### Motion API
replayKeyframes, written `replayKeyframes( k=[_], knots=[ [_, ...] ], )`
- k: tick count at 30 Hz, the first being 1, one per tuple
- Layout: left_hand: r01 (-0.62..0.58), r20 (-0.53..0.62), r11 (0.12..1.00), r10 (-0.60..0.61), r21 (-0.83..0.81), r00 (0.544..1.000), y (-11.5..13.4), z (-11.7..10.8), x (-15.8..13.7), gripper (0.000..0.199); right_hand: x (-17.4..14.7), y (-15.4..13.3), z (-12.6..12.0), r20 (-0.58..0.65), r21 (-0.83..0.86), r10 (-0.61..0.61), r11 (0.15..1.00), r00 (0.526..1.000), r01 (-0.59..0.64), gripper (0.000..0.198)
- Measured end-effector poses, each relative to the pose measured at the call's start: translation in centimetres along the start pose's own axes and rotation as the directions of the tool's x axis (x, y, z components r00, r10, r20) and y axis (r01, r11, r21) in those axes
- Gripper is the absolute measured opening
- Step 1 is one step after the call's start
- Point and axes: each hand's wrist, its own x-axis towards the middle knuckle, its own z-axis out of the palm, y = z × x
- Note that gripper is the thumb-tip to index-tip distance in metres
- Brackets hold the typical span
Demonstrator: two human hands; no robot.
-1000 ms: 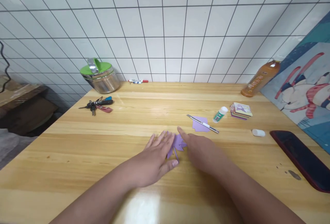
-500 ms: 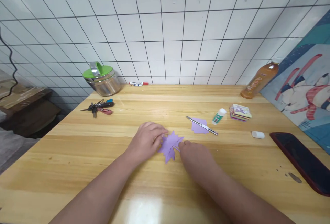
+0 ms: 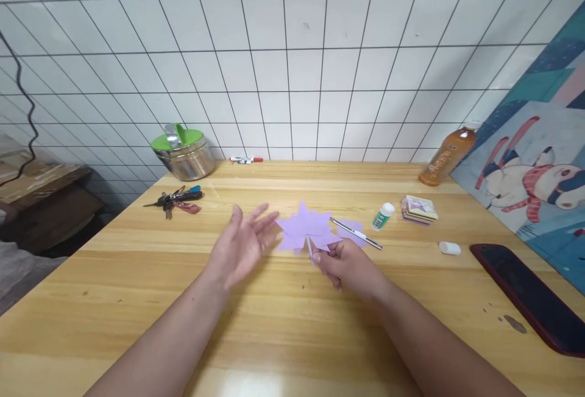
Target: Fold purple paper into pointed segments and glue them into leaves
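Observation:
A purple paper maple leaf (image 3: pixel 304 228) with jagged points and a thin stem is held upright above the table. My right hand (image 3: pixel 350 266) pinches it near the stem, thumb in front. Just left of the leaf, my left hand (image 3: pixel 242 245) is turned palm up with its fingers spread, holding nothing. Behind the leaf on the right, a slim silver craft knife (image 3: pixel 361 235) lies across a purple paper square (image 3: pixel 351 226). An uncapped-looking glue stick (image 3: pixel 382 217) stands tilted in view beyond them, and a white cap (image 3: pixel 450 248) lies farther right.
A stack of paper pads (image 3: pixel 419 209) and a phone (image 3: pixel 525 293) lie on the right, with a bottle of amber drink (image 3: pixel 448 156) at the back. Keys (image 3: pixel 176 199), a green-lidded steel pot (image 3: pixel 187 156) and a marker (image 3: pixel 247 159) are at the back left. A tiled wall (image 3: pixel 306 68) closes the rear.
The leaf has come up off the table, now in my right hand. My left hand has let go of it, moved left and opened palm up. The view has tilted upward.

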Motion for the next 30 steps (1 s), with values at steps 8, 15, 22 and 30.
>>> replayKeyframes(
  k=[8,15,22,30],
  knots=[
    [0.164,0.18,0.969,-0.131,-0.184,0.975,-1.8,2.4,-1.0,0.037,0.5,0.9,1.0,0.11,0.065,0.024,0.997,0.994,-0.032,0.027],
    [0.182,0.049,0.955,-0.176,-0.232,0.983,-2.3,2.9,-1.0,0.021,0.9,1.5,1.9,0.086,0.036,0.033,0.999,0.996,-0.036,0.02],
    [0.098,-0.112,0.984,-0.115,-0.148,0.987,-2.3,2.8,-0.9,0.026,1.1,2.0,2.3,-0.009,0.017,0.069,0.998,0.998,-0.069,0.024],
    [0.029,-0.171,0.998,-0.04,-0.064,0.985,-2.5,2.9,-1.0,0.025,1.1,2.3,3.0,-0.026,0.008,0.092,0.996,0.995,-0.091,0.027]
  ],
)
